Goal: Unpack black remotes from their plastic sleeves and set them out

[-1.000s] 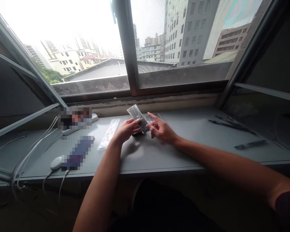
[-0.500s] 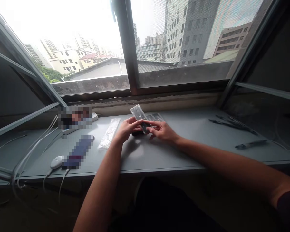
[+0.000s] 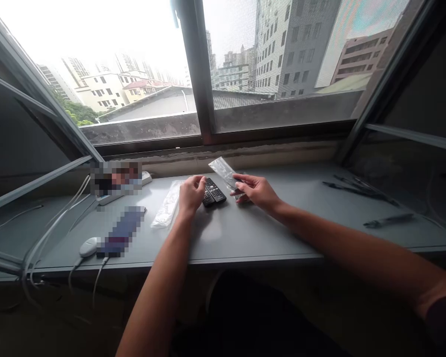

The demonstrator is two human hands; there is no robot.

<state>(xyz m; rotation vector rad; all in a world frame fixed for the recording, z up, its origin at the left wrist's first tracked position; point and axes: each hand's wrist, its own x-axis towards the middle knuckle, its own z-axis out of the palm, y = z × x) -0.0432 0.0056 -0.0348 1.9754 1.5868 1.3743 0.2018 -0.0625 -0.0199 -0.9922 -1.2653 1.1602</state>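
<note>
Two black remote controls (image 3: 214, 192) lie side by side on the desk, close to its middle. My left hand (image 3: 192, 194) is at their left edge with its fingers curled in. What those fingers hold, if anything, is hidden. My right hand (image 3: 258, 192) pinches a clear plastic sleeve (image 3: 222, 169), whose far end sticks up to the left and looks see-through. Its lower part is covered by my fingers, so I cannot tell what is inside. Under the right hand, something shiny is partly visible. Left of my left hand lies another clear plastic sleeve (image 3: 166, 208), flat on the desk.
A blurred-out phone-shaped object (image 3: 121, 232) and a white round charger (image 3: 90, 246) with cables are at the left. A white power strip (image 3: 146, 177) stands behind them. Several pens (image 3: 388, 220) lie at the right. The window sill (image 3: 267, 148) bounds the back.
My hands have moved apart, the right one shifting right with the sleeve. The remote controls on the desk are uncovered. The sleeve's raised end, dark before, looks clear.
</note>
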